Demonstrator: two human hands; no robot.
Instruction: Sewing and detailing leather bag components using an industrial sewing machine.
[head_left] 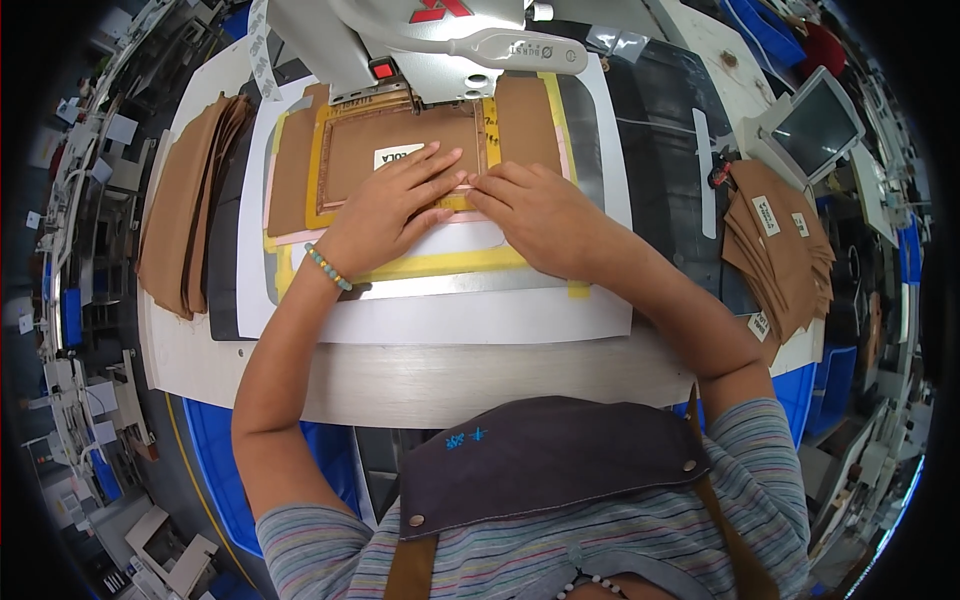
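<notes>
My left hand (pixel 400 200) lies over a brown fabric piece (pixel 350 140) inside a yellow-edged template frame (pixel 488 135), fingers spread across the fabric and over its white label (pixel 385 160). My right hand (pixel 515 205) rests on the lower right of the frame, fingers apart and slightly bent, their tips near those of my left hand. The template sits on a plate (pixel 400 288) with yellow tape and a white sheet (pixel 470 320) beneath, under a white machine head (pixel 420 70).
Brown fabric stacks lie at the left (pixel 185 210) and, with labels, at the right (pixel 780 260). A small monitor (pixel 815 130) stands at the upper right. A dark mat (pixel 660 160) lies beside the sheet. Blue bins (pixel 225 465) sit below the pale table's edge (pixel 450 385).
</notes>
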